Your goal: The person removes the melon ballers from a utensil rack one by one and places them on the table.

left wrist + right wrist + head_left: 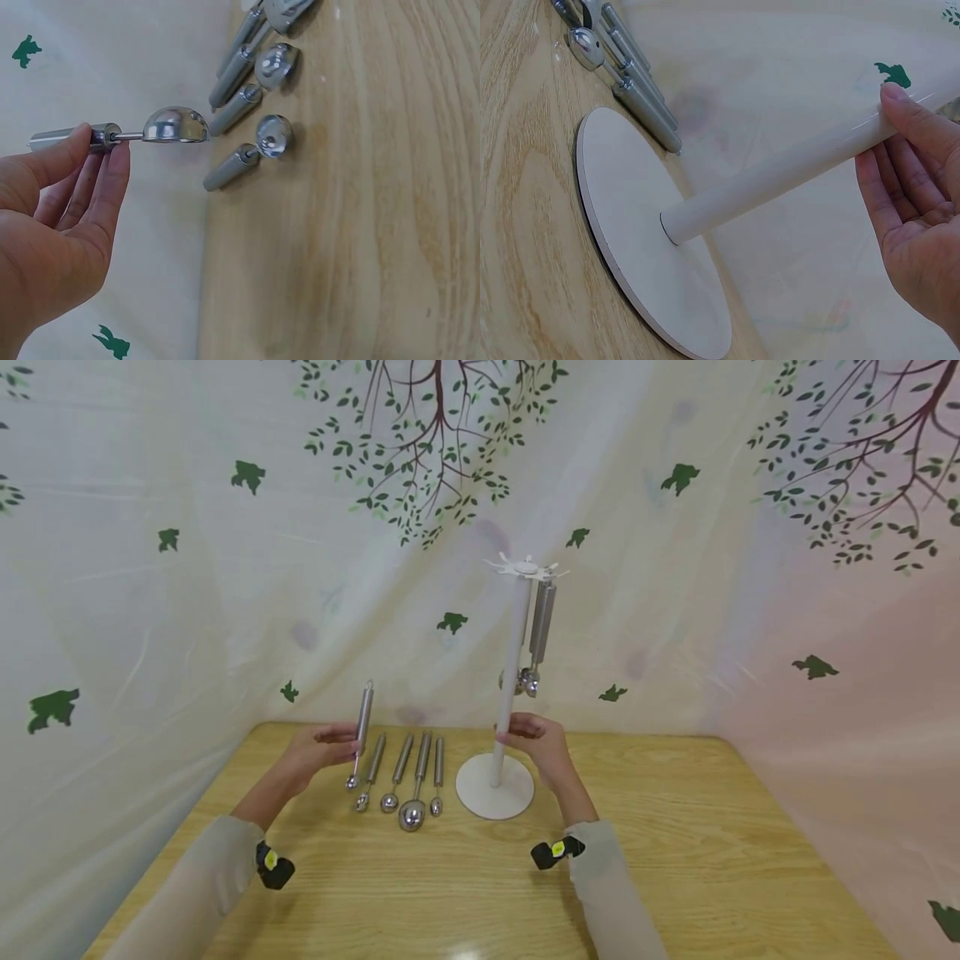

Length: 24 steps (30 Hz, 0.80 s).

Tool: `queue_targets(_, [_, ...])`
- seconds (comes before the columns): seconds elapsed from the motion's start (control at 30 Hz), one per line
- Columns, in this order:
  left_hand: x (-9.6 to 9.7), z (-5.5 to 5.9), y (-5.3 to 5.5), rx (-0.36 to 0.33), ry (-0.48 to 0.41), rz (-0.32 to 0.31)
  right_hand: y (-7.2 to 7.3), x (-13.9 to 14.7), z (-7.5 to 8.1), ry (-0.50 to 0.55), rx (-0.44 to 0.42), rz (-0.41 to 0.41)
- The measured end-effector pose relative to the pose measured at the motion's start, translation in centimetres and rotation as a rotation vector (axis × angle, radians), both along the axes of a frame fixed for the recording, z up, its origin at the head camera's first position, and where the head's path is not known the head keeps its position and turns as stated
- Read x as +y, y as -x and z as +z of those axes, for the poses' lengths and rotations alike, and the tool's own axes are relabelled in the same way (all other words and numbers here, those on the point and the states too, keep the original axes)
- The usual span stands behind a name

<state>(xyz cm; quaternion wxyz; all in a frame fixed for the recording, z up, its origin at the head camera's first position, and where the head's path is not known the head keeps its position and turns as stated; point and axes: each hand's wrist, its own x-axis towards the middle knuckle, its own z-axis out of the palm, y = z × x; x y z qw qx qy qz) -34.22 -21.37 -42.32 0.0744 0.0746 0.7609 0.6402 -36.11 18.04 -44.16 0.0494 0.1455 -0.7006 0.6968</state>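
My left hand [315, 753] pinches a steel melon baller [365, 714] by its cylindrical handle between thumb and fingers. Its handle points up and its half-round bowl [176, 125] hangs low, near the other utensils. On the right, my right hand [546, 750] grips the white post [772, 176] of a utensil stand, thumb on one side and fingers on the other. The stand's round base [630, 202] rests on the table. Steel utensils [543, 622] hang from the hooked top [527, 568] of the stand, on its right side.
Several steel scoops lie in a row between the hands, including a large round one [412, 815] and a small one [437, 806] nearest the stand. The wooden table [420, 902] meets a pale curtain [187, 635] with leaf prints at its back edge.
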Motion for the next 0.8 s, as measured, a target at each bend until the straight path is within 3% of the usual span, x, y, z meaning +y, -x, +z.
queue_targets(0.33, [-0.8, -2.2, -0.2, -0.037, 0.018, 0.063, -0.2, 0.0, 0.1, -0.003, -0.015, 0.000])
queue_targets(0.5, [-0.9, -3.0, -0.1, -0.074, 0.012, 0.119, -0.3, -0.1, 0.2, 0.005, -0.014, -0.002])
queue_targets(0.8, [-1.1, -3.8, -0.1, -0.084, 0.061, 0.157, -0.4, -0.1, 0.2, 0.006, -0.021, -0.003])
